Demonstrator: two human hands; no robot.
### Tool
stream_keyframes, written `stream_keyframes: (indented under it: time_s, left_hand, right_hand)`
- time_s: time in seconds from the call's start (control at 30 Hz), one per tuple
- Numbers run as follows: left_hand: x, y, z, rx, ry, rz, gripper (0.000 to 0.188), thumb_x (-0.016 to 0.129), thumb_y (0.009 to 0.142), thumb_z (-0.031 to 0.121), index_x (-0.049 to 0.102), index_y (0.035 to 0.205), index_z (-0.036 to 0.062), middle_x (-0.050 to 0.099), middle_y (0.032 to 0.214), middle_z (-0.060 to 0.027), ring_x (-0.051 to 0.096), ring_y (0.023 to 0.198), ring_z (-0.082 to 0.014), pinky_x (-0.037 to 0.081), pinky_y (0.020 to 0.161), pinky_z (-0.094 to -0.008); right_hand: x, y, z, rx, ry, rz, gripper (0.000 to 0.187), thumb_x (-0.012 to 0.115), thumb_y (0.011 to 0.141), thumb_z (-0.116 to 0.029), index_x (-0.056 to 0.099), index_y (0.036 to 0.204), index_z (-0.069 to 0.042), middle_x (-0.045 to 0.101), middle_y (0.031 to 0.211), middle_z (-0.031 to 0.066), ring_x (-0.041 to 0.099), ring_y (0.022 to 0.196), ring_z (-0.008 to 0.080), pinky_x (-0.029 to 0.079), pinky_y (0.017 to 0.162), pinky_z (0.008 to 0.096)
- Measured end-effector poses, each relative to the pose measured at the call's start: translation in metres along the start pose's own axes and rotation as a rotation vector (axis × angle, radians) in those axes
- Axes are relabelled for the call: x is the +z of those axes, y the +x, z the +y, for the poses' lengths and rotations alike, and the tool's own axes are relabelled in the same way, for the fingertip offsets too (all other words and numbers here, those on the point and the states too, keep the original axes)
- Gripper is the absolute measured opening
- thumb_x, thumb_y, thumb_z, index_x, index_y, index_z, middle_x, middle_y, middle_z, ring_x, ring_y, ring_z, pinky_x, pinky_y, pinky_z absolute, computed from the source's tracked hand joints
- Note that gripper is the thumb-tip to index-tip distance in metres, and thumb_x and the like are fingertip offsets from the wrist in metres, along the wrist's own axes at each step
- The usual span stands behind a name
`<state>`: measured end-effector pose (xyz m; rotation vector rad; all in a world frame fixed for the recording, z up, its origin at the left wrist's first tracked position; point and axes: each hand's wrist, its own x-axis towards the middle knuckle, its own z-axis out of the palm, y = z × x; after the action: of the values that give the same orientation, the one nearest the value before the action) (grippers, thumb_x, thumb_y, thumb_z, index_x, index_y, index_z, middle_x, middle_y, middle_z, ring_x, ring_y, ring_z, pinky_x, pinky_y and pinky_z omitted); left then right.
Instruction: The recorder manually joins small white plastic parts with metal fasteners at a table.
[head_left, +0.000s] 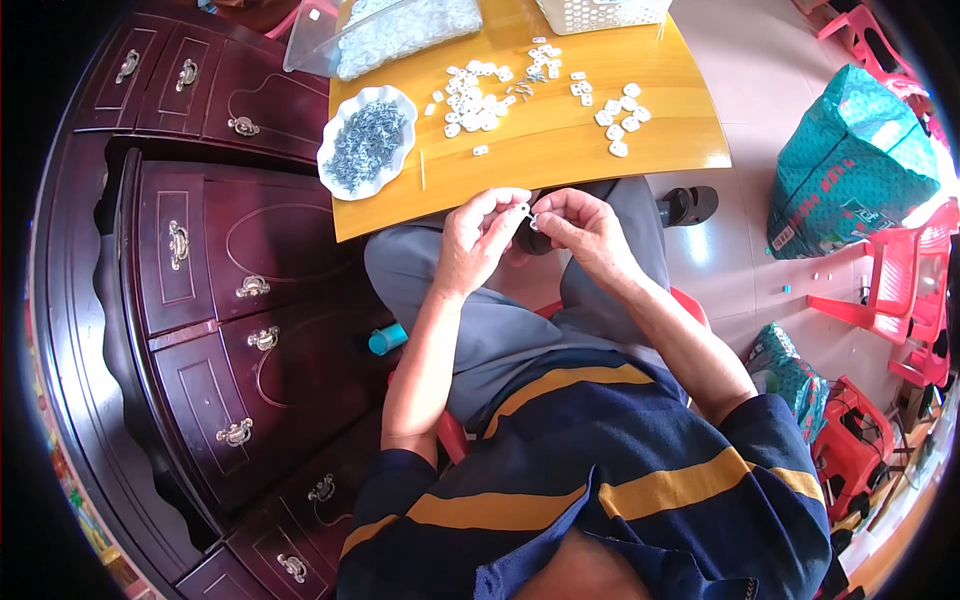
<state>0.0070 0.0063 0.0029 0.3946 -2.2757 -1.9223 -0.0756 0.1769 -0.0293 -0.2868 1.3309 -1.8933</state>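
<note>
Just off the table's near edge, above my lap, my left hand [478, 238] and my right hand [585, 236] are close together. Each pinches a small white plastic piece between thumb and fingers; the left one [523, 208] shows at the fingertips, the right one [534, 222] is partly covered. On the wooden table [450, 190] lie a loose group of small white plastic pieces [470, 103] and another group [625, 115] to the right. A white scalloped dish [327, 160] holds many small grey metal screws [368, 143]. A few more screws [536, 75] lie beside the white pieces.
A clear plastic bin [310, 45] of white pieces and a white perforated basket [605, 14] stand at the table's far side. A thin stick [422, 170] lies near the dish. Dark wooden drawers [180, 250] line the left. A teal bag [840, 160] and red chairs [895, 285] are right.
</note>
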Motion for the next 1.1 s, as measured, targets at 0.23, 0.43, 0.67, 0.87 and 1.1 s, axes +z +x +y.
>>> stream_keyframes:
  time_s: [0.23, 0.43, 0.67, 0.87, 1.1]
  left_hand:
    - [0.000, 0.001, 0.000, 0.017, 0.029, -0.016, 0.017, 0.061, 0.099, 0.008, 0.066, 0.112, -0.0007, 0.067, 0.086, -0.0003, 0.059, 0.066, -0.0035, 0.049, 0.055, -0.0201]
    - [0.002, 0.001, 0.001, 0.011, 0.010, -0.020, 0.016, 0.061, 0.099, 0.007, 0.066, 0.111, -0.0018, 0.068, 0.087, -0.0027, 0.063, 0.067, -0.0055, 0.054, 0.052, -0.0218]
    - [0.005, 0.001, -0.003, 0.018, -0.007, 0.008, 0.018, 0.066, 0.097, 0.010, 0.068, 0.112, 0.0003, 0.064, 0.079, 0.0045, 0.052, 0.063, -0.0009, 0.041, 0.056, -0.0170]
    - [0.006, 0.000, -0.001, -0.004, -0.001, -0.016, 0.018, 0.067, 0.097, 0.010, 0.068, 0.112, -0.0001, 0.066, 0.083, 0.0033, 0.055, 0.067, -0.0005, 0.043, 0.059, -0.0166]
    - [0.001, 0.004, -0.018, 0.181, 0.131, -0.023, 0.016, 0.064, 0.096, 0.006, 0.069, 0.110, -0.0005, 0.072, 0.090, -0.0079, 0.068, 0.072, -0.0079, 0.056, 0.056, -0.0241]
  right_hand:
    - [0.002, 0.001, 0.001, -0.026, -0.015, 0.040, 0.011, 0.064, 0.097, -0.008, 0.066, 0.105, -0.001, 0.067, 0.086, -0.0003, 0.058, 0.072, 0.0048, 0.049, 0.064, 0.0206]
    - [-0.001, 0.001, 0.002, 0.027, -0.002, 0.003, 0.013, 0.066, 0.097, -0.012, 0.067, 0.107, -0.005, 0.069, 0.093, -0.0021, 0.060, 0.083, 0.0034, 0.046, 0.073, 0.0197]
    - [-0.001, 0.001, 0.002, 0.016, -0.005, 0.000, 0.013, 0.066, 0.097, -0.012, 0.066, 0.107, -0.004, 0.068, 0.092, -0.0021, 0.060, 0.083, 0.0033, 0.047, 0.072, 0.0198]
    - [-0.002, 0.001, 0.004, 0.002, -0.013, 0.009, 0.013, 0.066, 0.097, -0.011, 0.066, 0.108, -0.003, 0.068, 0.092, -0.0019, 0.060, 0.081, 0.0031, 0.047, 0.071, 0.0194]
    - [-0.001, 0.002, 0.010, -0.081, -0.002, 0.032, 0.012, 0.066, 0.097, -0.009, 0.064, 0.108, -0.004, 0.066, 0.090, -0.0034, 0.058, 0.080, 0.0021, 0.046, 0.070, 0.0182]
